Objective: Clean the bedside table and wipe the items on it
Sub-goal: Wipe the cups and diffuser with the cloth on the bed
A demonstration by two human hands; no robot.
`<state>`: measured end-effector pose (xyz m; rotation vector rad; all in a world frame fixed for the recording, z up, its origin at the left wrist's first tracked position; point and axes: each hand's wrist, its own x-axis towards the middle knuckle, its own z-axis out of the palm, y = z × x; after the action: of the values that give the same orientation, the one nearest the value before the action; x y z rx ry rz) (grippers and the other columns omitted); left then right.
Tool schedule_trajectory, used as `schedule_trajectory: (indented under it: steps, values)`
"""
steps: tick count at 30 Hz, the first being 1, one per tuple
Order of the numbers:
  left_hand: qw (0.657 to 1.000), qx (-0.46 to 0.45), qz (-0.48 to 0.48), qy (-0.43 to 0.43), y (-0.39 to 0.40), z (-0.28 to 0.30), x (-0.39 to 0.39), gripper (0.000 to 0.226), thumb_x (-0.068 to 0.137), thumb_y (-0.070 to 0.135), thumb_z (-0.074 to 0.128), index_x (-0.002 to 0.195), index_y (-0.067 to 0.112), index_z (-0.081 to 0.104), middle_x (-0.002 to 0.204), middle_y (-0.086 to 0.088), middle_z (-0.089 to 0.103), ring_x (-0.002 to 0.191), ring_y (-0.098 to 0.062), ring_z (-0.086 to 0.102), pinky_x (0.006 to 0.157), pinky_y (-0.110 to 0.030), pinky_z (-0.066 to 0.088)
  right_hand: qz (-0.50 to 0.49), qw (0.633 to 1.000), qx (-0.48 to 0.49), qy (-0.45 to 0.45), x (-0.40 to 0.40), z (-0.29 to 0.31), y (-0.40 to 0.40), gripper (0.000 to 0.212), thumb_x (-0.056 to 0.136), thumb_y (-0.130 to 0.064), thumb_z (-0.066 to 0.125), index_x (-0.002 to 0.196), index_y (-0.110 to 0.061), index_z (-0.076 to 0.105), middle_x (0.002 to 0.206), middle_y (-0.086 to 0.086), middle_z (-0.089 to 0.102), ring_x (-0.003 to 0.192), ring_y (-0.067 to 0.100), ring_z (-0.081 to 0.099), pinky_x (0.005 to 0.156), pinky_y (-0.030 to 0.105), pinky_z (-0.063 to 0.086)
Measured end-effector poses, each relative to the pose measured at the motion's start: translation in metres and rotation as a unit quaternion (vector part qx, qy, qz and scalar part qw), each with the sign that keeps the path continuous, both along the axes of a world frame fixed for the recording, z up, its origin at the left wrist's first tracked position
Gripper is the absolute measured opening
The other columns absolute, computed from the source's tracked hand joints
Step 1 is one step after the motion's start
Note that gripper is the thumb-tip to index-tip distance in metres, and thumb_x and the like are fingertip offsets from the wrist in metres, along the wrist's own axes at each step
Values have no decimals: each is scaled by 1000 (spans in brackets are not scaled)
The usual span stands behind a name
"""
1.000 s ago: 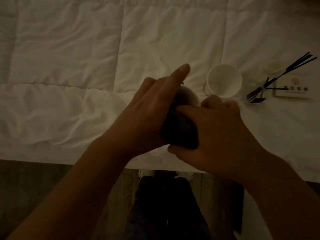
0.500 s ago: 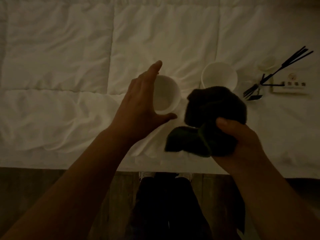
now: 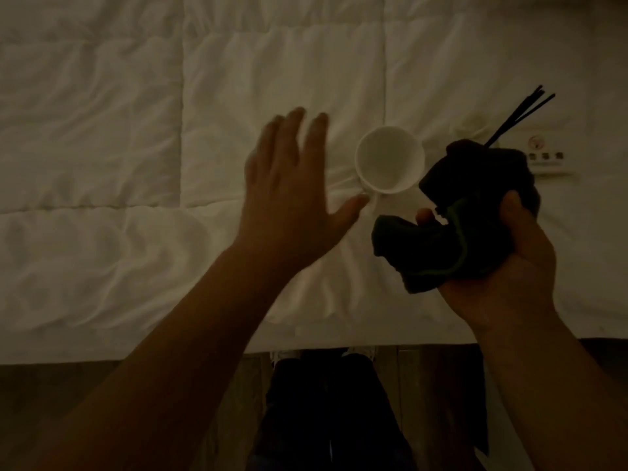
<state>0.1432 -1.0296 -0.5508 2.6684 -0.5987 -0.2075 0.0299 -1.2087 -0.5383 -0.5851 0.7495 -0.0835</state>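
A white cup [image 3: 389, 159] stands upright on the white duvet [image 3: 136, 164], its handle pointing toward me. My left hand [image 3: 292, 198] hovers just left of it, fingers straight and spread, holding nothing; the thumb tip is close to the cup's handle. To the right of the cup, my right hand [image 3: 509, 266] grips a bunched dark cloth [image 3: 452, 232] above the duvet. The cloth hides the base of the black reed sticks [image 3: 520, 113]. Only one cup shows.
A small white sign card [image 3: 547, 158] and a pale round lid [image 3: 475, 125] lie on the duvet at the right. The bed's edge runs across the bottom, with dark wooden floor [image 3: 102, 402] and my legs [image 3: 323, 419] below it. Light is dim.
The hands came apart after wiping a cup together. My left hand let go of the cup and spread flat. The right hand carried the cloth off to the right.
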Motion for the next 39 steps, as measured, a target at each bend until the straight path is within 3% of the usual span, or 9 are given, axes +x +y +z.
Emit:
schedule_trajectory:
  steps: [10,13,16,17,22,24,29,35,39]
  values:
    - [986,-97,-17,135,-78,-36,6,109,71,40,81,151,15,11,151,-7,30,133,-23,38,100,-30,35,57,971,-234,-8,7,2,-12,36,81,-29,59,117,-32,58,114,-8,68,108,15,64,82,31,54]
    - [973,-170,-19,157,-67,-27,-5,116,63,51,83,150,25,10,148,0,35,127,-1,34,92,-5,22,143,855,-498,34,11,-2,-6,50,76,-42,65,123,-42,48,118,-25,56,110,-5,56,87,17,48]
    - [939,-262,-42,220,-51,-14,-23,114,61,47,85,145,39,8,135,15,44,122,5,44,90,-5,36,250,661,-707,22,16,-9,1,55,78,-47,62,129,-28,53,132,-4,51,119,14,48,99,27,40]
    - [929,-284,-41,235,-45,-12,-30,111,61,40,86,143,41,10,130,26,44,118,5,48,90,-8,39,264,645,-717,14,18,-10,3,52,78,-46,63,125,-25,58,133,1,52,118,18,49,99,30,41]
    - [908,-339,8,245,-18,-3,-53,115,58,24,91,143,22,14,127,25,40,118,8,48,95,-12,40,144,922,-352,-72,25,-2,22,36,81,-32,68,114,-19,61,112,-2,67,108,15,63,86,26,52]
    - [903,-356,44,236,-11,6,-56,112,59,33,90,144,18,19,131,16,42,121,1,47,97,-15,40,85,977,-187,-62,31,-1,26,38,87,-31,63,119,-12,58,116,7,67,112,24,62,89,36,52]
    - [871,-406,46,271,4,20,-52,85,65,42,74,140,29,35,135,17,43,121,-2,47,94,-19,44,139,990,-34,19,37,1,33,39,81,-44,63,112,-19,63,104,0,73,96,18,69,75,34,57]
    - [696,-548,241,397,2,11,-64,77,76,51,58,146,25,37,148,-4,41,132,-23,45,108,-54,37,119,986,112,-15,37,-10,55,50,79,-44,57,120,-18,66,123,9,65,115,29,58,100,46,44]
    - [759,-466,203,406,11,13,-60,68,85,52,46,148,35,26,150,9,37,130,-5,44,108,-36,40,127,981,144,-23,35,-18,50,50,79,-45,57,118,-17,67,117,10,67,102,30,65,90,45,51]
